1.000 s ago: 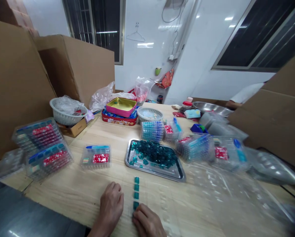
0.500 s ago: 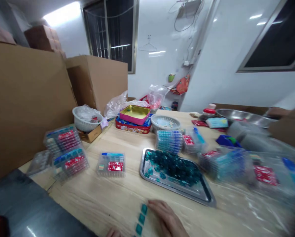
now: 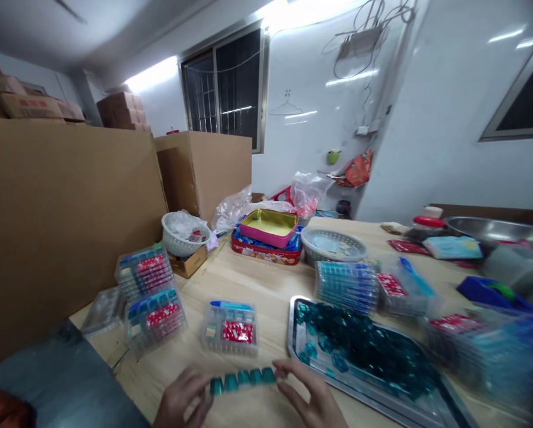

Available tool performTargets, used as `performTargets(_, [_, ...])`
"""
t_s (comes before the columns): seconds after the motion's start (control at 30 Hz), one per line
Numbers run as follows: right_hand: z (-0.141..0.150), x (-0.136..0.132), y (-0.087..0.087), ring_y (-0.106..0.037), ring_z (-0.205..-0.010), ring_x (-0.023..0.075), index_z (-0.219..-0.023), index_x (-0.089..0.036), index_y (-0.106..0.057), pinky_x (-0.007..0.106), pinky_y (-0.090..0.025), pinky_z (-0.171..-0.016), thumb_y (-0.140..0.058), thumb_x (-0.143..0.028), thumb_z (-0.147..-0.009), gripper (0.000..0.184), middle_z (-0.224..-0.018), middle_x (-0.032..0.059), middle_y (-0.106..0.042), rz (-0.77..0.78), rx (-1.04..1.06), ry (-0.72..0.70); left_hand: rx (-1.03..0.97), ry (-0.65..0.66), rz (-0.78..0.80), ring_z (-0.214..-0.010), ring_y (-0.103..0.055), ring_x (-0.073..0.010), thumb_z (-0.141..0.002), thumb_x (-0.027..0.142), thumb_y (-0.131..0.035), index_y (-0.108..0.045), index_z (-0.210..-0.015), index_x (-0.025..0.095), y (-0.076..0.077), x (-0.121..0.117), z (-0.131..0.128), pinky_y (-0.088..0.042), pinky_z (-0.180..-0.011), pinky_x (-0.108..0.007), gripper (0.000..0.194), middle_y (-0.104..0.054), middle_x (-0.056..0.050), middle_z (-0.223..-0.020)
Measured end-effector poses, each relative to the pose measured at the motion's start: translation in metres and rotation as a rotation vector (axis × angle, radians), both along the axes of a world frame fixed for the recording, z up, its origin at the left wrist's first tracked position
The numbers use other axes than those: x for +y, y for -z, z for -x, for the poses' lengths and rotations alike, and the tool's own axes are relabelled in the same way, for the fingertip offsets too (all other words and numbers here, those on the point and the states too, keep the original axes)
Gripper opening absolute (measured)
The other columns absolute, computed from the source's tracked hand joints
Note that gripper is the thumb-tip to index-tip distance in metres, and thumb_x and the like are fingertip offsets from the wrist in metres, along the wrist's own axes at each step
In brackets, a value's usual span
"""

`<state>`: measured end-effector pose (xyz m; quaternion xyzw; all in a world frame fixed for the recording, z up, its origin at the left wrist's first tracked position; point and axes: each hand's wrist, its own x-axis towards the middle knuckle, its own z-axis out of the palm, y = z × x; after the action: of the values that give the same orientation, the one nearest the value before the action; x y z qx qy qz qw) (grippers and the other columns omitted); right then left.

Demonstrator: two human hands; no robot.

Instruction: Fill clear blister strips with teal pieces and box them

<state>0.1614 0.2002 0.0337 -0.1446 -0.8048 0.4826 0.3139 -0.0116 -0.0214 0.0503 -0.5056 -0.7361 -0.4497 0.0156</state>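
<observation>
A row of several teal translucent pieces (image 3: 243, 378) is pinched end to end between my two hands, just above the table by the look of it. My left hand (image 3: 182, 399) closes on the row's left end, slightly blurred. At the other end, my right hand (image 3: 308, 393) grips with thumb and forefinger. Beyond them lies a clear compartment case (image 3: 230, 330) with a blue pen, a red patterned packet and small pale items inside. To the right, a metal tray (image 3: 295, 333) bears a heap of loose teal pieces (image 3: 368, 345).
Stacked filled cases (image 3: 154, 315) stand at left beside a cardboard box (image 3: 70, 238). More clear cases (image 3: 346, 285) sit behind the tray. A pink tin (image 3: 268, 229) and grey baskets (image 3: 333, 246) are farther back. A blue tape dispenser (image 3: 489, 291) is at right.
The teal pieces lay in a line on the table by my right hand; now both hands hold them as a crosswise row. My left hand has come into fuller view. The camera view has shifted.
</observation>
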Motion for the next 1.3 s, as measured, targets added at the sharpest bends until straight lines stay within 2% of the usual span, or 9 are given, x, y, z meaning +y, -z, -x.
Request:
performTargets(0.1, [0.038,0.016,-0.028,-0.064,-0.077,0.0202,-0.095,-0.021,-0.067,0.031,-0.051,-0.074,-0.062,-0.039,-0.078,0.025,-0.079,0.0046,-0.068,0.086,-0.013,-0.027,-0.188,-0.081,0.023,-0.068,-0.061,-0.0169,-0.08,0.029,-0.055,-0.07,-0.092,0.019,-0.022,0.026,0.033,-0.049,-0.064,-0.024,0.022,-0.066,-0.004,-0.072])
performTargets(0.17, [0.064,0.028,-0.036,-0.061,-0.069,0.0173,-0.095,-0.018,-0.065,0.029,-0.05,-0.069,-0.064,-0.043,-0.074,0.032,-0.07,0.0016,-0.063,0.184,0.025,-0.056,-0.283,-0.165,0.014,-0.06,-0.057,-0.0149,-0.078,0.03,-0.053,-0.068,-0.092,0.015,-0.026,0.046,0.053,-0.045,-0.057,-0.023,0.025,-0.06,-0.001,-0.063])
performTargets(0.3, [0.11,0.053,-0.023,-0.054,-0.055,0.0131,-0.089,-0.015,-0.062,0.026,-0.044,-0.055,-0.071,-0.044,-0.063,0.04,-0.058,-0.0034,-0.055,0.383,0.068,-0.058,-0.251,-0.339,0.101,-0.053,-0.054,-0.0149,-0.077,0.026,-0.05,-0.062,-0.101,0.01,-0.016,0.077,0.077,-0.04,-0.054,-0.023,0.031,-0.052,0.004,-0.053])
performTargets(0.4, [0.127,0.066,-0.004,-0.054,-0.054,0.0132,-0.082,-0.015,-0.062,0.026,-0.044,-0.054,-0.071,-0.042,-0.06,0.036,-0.058,-0.0029,-0.056,0.372,0.04,0.002,-0.141,-0.397,0.247,-0.055,-0.058,-0.0156,-0.078,0.021,-0.049,-0.06,-0.102,0.013,-0.008,0.086,0.08,-0.039,-0.056,-0.023,0.028,-0.055,0.003,-0.055])
performTargets(0.53, [0.125,0.066,0.01,-0.054,-0.054,0.0143,-0.076,-0.014,-0.065,0.026,-0.044,-0.052,-0.067,-0.044,-0.063,0.032,-0.062,0.0007,-0.059,0.254,-0.06,0.136,-0.006,-0.432,0.371,-0.071,-0.062,-0.016,-0.079,0.016,-0.047,-0.062,-0.094,0.016,-0.003,0.089,0.076,-0.041,-0.064,-0.023,0.021,-0.064,-0.004,-0.077])
performTargets(0.63, [0.115,0.056,0.013,-0.055,-0.055,0.0159,-0.068,-0.015,-0.065,0.026,-0.043,-0.05,-0.061,-0.05,-0.068,0.035,-0.059,0.0021,-0.06,0.234,-0.128,0.14,0.0,-0.439,0.415,-0.075,-0.062,-0.017,-0.082,0.016,-0.043,-0.061,-0.095,0.016,-0.001,0.091,0.073,-0.042,-0.07,-0.025,0.023,-0.065,-0.007,-0.085])
performTargets(1.0, [0.107,0.035,-0.008,-0.058,-0.06,0.0181,-0.091,-0.013,-0.072,0.028,-0.048,-0.054,-0.066,-0.048,-0.064,0.044,-0.063,0.0036,-0.064,0.306,-0.087,0.112,-0.061,-0.466,0.325,-0.079,-0.06,-0.0173,-0.081,0.011,-0.041,-0.059,-0.083,0.015,-0.002,0.092,0.068,-0.042,-0.07,-0.025,0.018,-0.062,-0.006,-0.085])
performTargets(1.13, [0.109,0.037,-0.01,-0.059,-0.06,0.0188,-0.088,-0.012,-0.072,0.03,-0.049,-0.057,-0.069,-0.046,-0.06,0.045,-0.062,0.0035,-0.064,0.346,-0.068,0.089,-0.076,-0.504,0.283,-0.082,-0.059,-0.0182,-0.08,0.01,-0.04,-0.06,-0.085,0.015,-0.009,0.092,0.062,-0.043,-0.073,-0.026,0.021,-0.062,-0.007,-0.085])
performTargets(1.3, [0.109,0.041,-0.011,-0.062,-0.06,0.0202,-0.088,-0.011,-0.071,0.029,-0.05,-0.055,-0.073,-0.042,-0.054,0.046,-0.064,0.0045,-0.066,0.485,-0.031,0.106,-0.102,-0.516,0.228,-0.085,-0.058,-0.0202,-0.076,0.009,-0.042,-0.062,-0.089,0.014,-0.029,0.091,0.053,-0.043,-0.076,-0.029,0.024,-0.062,-0.009,-0.089])
